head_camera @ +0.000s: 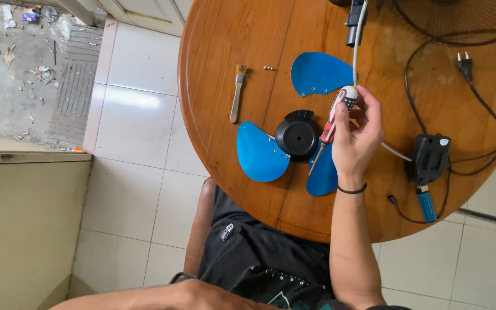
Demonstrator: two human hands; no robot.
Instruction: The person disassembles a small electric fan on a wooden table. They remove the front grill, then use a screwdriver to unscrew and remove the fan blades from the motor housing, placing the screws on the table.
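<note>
Right hand (356, 133) is raised over the round wooden tabletop (219, 86), fingers closed around a screwdriver (331, 123) with a red and white handle. The shaft slants down and away from the palm, its tip resting at the edge of the blue fan blade (322, 175) that lies directly beneath the hand. A black band circles the wrist.

Just beside the screwdriver tip, on the thumb side of the right hand, sits the black fan hub (298, 136), with a second blue blade (261, 154) attached on its far side from the hand. A third blue blade (320, 73) lies loose just beyond the fingertips, apart from the hub. A white cable (356, 51) runs past the knuckles and behind the hand.

Further out past the hub lie a small brush (237, 95) and two small screws (268, 68). On the other side of the right hand, near the wrist, stand a black box-shaped unit (430, 158) and a blue lighter (426, 205), with black cord (489, 115) looping around them.

The left forearm crosses the bottom edge of the view; the left hand itself is out of sight, so its state cannot be told.
</note>
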